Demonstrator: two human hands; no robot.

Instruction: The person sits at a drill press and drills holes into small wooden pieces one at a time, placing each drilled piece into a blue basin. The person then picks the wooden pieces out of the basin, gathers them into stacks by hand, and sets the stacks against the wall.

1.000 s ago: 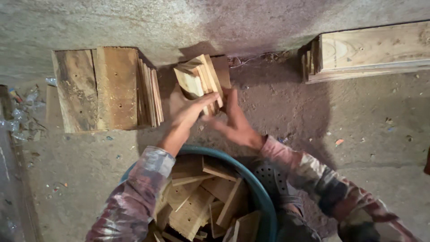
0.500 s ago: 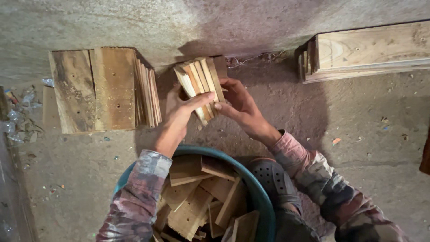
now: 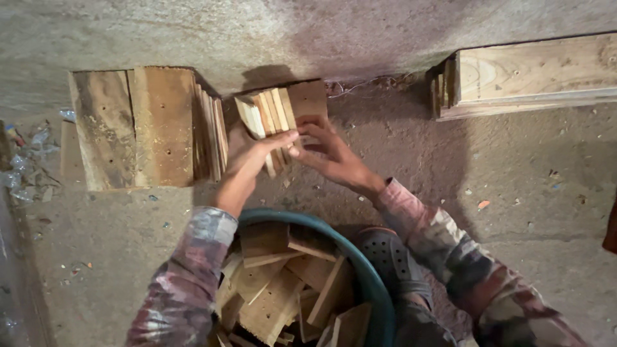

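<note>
Pressing our left hand and right hand around a small stack of thin, pale wooden slats just beyond our fingertips, both grasping it; stiff, light, likely splintery, best held by the flat outer faces.

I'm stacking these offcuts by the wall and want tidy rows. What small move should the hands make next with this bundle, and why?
Probably press the small wooden slats square and upright. Both the left hand and the right hand grip them, yet they fan out, tilted, apart from the bigger stack of boards. More pieces wait in the green tub.
</note>
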